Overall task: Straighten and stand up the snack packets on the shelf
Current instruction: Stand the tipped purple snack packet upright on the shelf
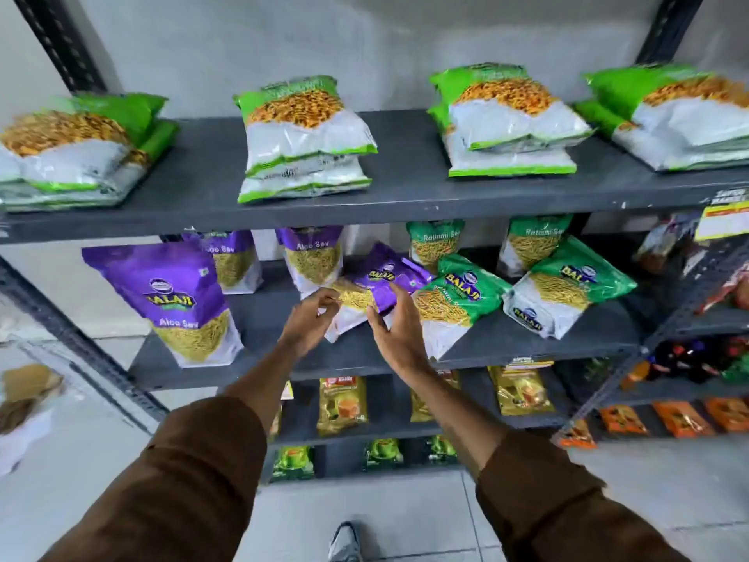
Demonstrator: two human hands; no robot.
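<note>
Both hands are at the middle grey metal shelf (527, 338), on either side of a fallen purple foil Aloo Sev packet (375, 288) that lies tilted, top toward 1 o'clock, leaning against the green packet beside it. Left hand (310, 322) sits at the packet's 9 o'clock edge, fingers curled, fingertips at or just touching the film; cannot tell if it is pinching. Right hand (395, 322) is at its 4 o'clock corner, fingers spread and not closed on anything, palm turned in. Hands apart, bracketing the packet, probably so both edges can be caught and the floppy bag tipped upright without buckling.

One large purple stand-up pouch (182, 302) already stands at 9 o'clock of the hands, likely the model pose. Two green foil Ratlami Sev packets (458, 296) lie slumped at 3 o'clock, not yet stood up. Upper shelf holds flat stacks of green-and-white namkeen bags (308, 127). Task looks early to midway.
</note>
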